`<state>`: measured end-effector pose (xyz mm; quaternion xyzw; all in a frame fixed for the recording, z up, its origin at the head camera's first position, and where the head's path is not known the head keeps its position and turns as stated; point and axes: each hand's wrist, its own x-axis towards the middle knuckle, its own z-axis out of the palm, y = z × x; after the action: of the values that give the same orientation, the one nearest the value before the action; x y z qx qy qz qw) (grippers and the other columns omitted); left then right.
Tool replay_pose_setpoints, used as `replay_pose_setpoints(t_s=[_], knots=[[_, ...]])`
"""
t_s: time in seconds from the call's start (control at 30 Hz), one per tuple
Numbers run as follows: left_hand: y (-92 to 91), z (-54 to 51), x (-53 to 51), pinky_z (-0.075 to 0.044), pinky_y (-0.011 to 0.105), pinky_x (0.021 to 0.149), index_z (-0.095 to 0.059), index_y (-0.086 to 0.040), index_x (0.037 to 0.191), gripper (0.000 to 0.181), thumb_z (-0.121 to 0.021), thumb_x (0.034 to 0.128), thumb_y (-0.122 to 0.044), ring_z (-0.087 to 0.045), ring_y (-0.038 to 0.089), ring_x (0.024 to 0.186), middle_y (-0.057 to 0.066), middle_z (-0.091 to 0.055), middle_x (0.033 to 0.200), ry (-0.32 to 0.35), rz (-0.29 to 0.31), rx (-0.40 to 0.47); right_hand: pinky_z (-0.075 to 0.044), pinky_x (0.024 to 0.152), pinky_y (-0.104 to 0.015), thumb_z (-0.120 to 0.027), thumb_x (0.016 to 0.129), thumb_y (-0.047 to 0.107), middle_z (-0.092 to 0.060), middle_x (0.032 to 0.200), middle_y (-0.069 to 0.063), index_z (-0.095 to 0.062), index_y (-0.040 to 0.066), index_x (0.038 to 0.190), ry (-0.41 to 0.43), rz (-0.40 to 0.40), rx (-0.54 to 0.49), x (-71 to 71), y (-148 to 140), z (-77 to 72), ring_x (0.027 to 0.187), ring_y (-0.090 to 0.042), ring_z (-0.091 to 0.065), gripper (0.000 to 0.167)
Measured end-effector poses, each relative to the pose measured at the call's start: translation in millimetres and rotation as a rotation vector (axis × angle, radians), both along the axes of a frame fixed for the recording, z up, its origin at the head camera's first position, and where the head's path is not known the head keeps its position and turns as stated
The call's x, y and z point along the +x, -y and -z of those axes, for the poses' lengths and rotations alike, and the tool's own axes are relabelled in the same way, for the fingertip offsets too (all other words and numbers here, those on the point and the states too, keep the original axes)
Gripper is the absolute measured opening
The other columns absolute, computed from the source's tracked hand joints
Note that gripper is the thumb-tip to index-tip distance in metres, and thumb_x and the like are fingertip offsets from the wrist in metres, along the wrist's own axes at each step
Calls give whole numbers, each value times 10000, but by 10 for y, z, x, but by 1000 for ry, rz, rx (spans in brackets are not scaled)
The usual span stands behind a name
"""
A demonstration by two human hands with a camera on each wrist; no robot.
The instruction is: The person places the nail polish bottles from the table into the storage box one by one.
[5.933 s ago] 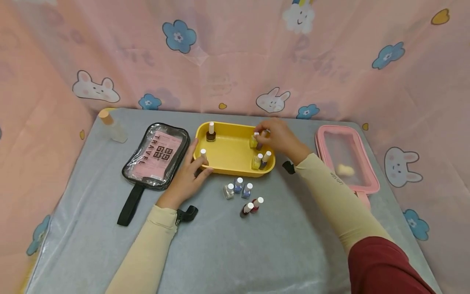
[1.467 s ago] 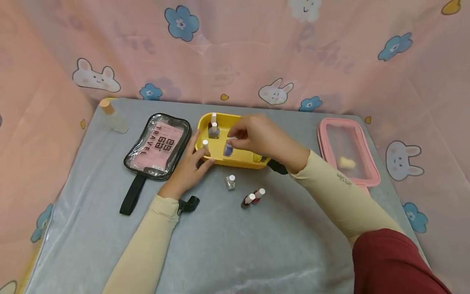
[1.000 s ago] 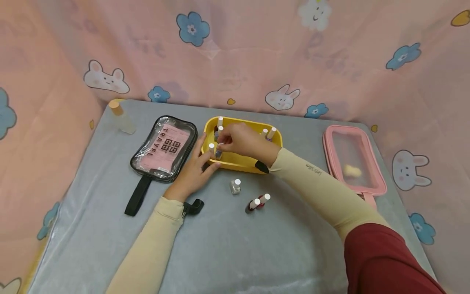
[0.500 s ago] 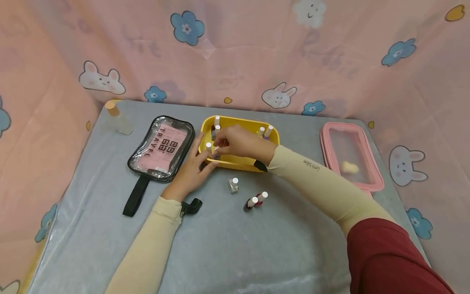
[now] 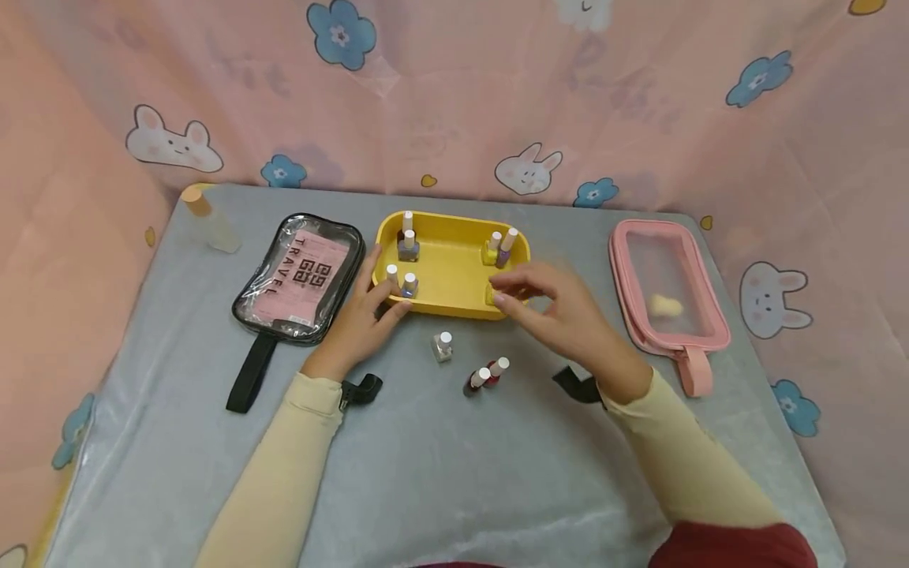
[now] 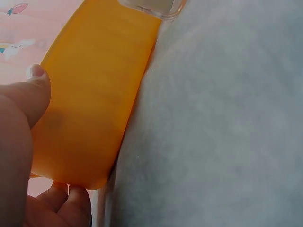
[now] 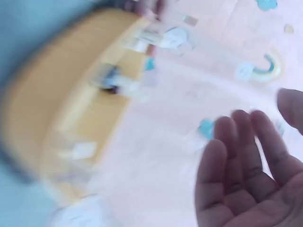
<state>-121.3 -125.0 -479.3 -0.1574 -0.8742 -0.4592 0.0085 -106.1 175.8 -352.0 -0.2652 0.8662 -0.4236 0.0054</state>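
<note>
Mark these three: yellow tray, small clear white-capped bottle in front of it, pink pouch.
Yellow tray [image 5: 451,272]: head view, on its bare inside floor.
Small clear bottle [image 5: 442,349]: head view, on the body below the cap.
Pink pouch [image 5: 670,278]: head view, on its see-through panel.

A yellow tray [image 5: 454,264] sits toward the back of a grey-covered desk [image 5: 461,473]. The left hand [image 5: 357,323] holds its near left corner; the right hand [image 5: 568,323] is at the near right corner, thumb and fingers apart, partly hiding a yellow bottle [image 5: 490,295]. In the back left corner, a greyish bottle [image 5: 408,250] stands before a dark one; a blue bottle [image 5: 409,289] stands beside the left fingers. A yellow-and-purple pair [image 5: 503,257] stands at back right. In front of the tray are a clear bottle [image 5: 442,351] and two dark red bottles [image 5: 472,386], all white-capped. A black-trimmed pouch [image 5: 301,276] lies left, a pink case [image 5: 671,276] right.
</note>
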Motion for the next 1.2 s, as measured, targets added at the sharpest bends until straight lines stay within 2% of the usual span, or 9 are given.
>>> replay_pose_setpoints(t_s=[0.1,0.2,0.33,0.47,0.6,0.77,0.97,1.1,1.2], knots=[[27,-19,-14,-228,618,1237,-625,-133,1044,222,-665,1067,-351,-120,362,1605,-22,-2,1782,-12,-1,-2,-566,896,-253,-768,933,-63,-757,1127,-109,-745,-23,1206,-7,81,-134,311,-192,322,1016,-153,-683,276],[62,-27,-17,-232,628,1232,-618,-131,1044,219,-663,1068,-344,-111,359,1606,-32,3,1781,-13,-12,-2,-559,938,-259,-772,920,-84,-741,1188,-148,-721,-29,1257,63,131,-209,500,-238,593,1080,-168,-688,345],[91,0,-7,-232,627,1233,-613,-125,1046,222,-665,1067,-340,-94,346,1609,-50,13,1779,-6,-14,6,-564,987,-387,-811,901,-57,-724,1238,-174,-708,-37,1275,157,153,-234,623,-196,820,1134,-224,-684,389],[81,37,-3,-222,615,1240,-623,-116,1042,230,-672,1064,-340,-88,332,1611,-46,9,1780,-10,-7,11,-559,991,-446,-845,879,-35,-738,1205,-131,-728,-46,1233,206,175,-236,686,-132,923,1105,-172,-683,373],[61,32,-1,-224,611,1241,-629,-115,1043,234,-671,1064,-344,-88,325,1612,-44,4,1780,-7,-7,11,-561,981,-432,-872,851,-31,-749,1155,-100,-751,-42,1186,223,199,-259,686,-70,953,1060,-141,-688,356],[25,21,0,-221,614,1240,-629,-112,1052,231,-673,1064,-339,-99,350,1609,-30,11,1781,0,13,13,-573,950,-409,-872,843,-40,-763,1084,-127,-775,-27,1129,224,225,-272,679,-64,1004,1019,-162,-697,303],[4,12,8,-207,599,1249,-629,-111,1042,226,-672,1064,-332,-96,346,1610,-7,0,1782,-5,17,18,-548,937,-266,-862,889,39,-776,1090,-133,-767,-19,1143,339,288,-284,665,-110,1016,1031,-150,-716,277],[-4,8,8,-191,593,1255,-631,-108,1040,235,-672,1064,-338,-86,341,1612,-3,0,1782,-7,17,22,-547,909,-232,-851,914,73,-777,1071,-120,-756,-28,1153,341,289,-278,561,-139,818,1028,-177,-713,277],[0,9,5,-189,591,1256,-633,-113,1039,238,-674,1062,-347,-88,342,1612,-13,3,1782,-9,10,20,-556,913,-249,-825,938,67,-763,1093,-115,-738,-31,1170,287,259,-284,357,-133,559,1041,-206,-696,267]])
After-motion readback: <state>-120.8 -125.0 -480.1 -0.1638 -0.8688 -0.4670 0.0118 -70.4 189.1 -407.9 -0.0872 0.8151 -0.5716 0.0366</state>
